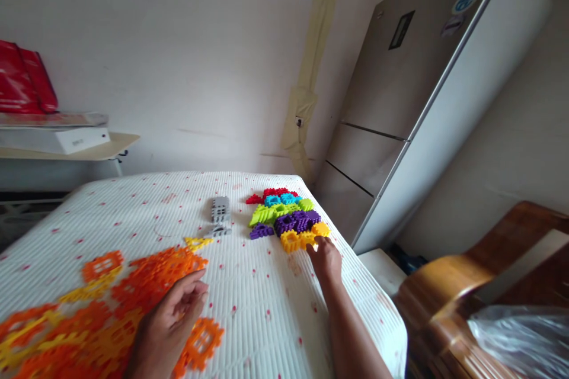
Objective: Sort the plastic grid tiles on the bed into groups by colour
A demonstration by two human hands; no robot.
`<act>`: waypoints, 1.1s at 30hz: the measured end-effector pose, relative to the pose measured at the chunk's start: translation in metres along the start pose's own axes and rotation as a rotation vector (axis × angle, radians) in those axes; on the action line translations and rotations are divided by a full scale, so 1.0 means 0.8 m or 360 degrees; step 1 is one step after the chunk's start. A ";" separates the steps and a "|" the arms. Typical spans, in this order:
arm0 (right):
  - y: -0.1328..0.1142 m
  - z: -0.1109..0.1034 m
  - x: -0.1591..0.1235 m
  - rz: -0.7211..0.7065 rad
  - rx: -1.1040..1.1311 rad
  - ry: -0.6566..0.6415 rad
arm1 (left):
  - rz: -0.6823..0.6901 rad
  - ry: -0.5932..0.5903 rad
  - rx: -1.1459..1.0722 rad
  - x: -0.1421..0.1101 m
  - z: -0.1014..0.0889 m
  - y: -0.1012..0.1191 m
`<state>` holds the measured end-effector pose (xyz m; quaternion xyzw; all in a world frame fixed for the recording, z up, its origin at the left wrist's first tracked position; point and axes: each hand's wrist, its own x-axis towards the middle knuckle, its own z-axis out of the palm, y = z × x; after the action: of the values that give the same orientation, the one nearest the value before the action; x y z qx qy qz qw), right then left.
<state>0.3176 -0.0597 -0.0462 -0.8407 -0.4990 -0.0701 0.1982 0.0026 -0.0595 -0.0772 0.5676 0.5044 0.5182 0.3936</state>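
Observation:
My right hand (328,259) is at the near end of the sorted stacks, thumb and fingers closed around the edge of a yellow interlocking block (306,239); the fingertips are partly hidden. Beyond it stand rows of purple blocks (293,222), green blocks (275,211), light-blue blocks (281,199) and red blocks (275,192). My left hand (171,320) hovers by a loose pile of orange pieces (153,272), fingers loosely curled, thumb apart, nothing visible in it. Yellow pieces (91,288) lie mixed among the orange.
Grey blocks (220,210) stand mid-table on the white dotted tablecloth (249,302). A fridge (377,89) rises beyond the right edge. A wooden chair (448,278) is at right. At left, a shelf (120,143) carries a white box (82,139) and a red bag (26,80).

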 end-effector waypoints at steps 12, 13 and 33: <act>-0.001 0.008 0.002 -0.0028 -0.0028 -0.0010 | 0.0025 0.0029 0.0017 0.001 0.001 0.007; -0.001 0.008 0.002 -0.0033 -0.0023 0.0002 | 0.0025 0.0024 0.0017 0.002 0.000 0.006; -0.004 0.018 0.003 -0.0041 -0.0100 -0.0025 | 0.0058 -0.0022 0.0076 0.001 -0.001 -0.007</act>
<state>0.3149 -0.0502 -0.0578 -0.8405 -0.5089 -0.0817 0.1667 0.0008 -0.0576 -0.0824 0.5895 0.5034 0.5091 0.3740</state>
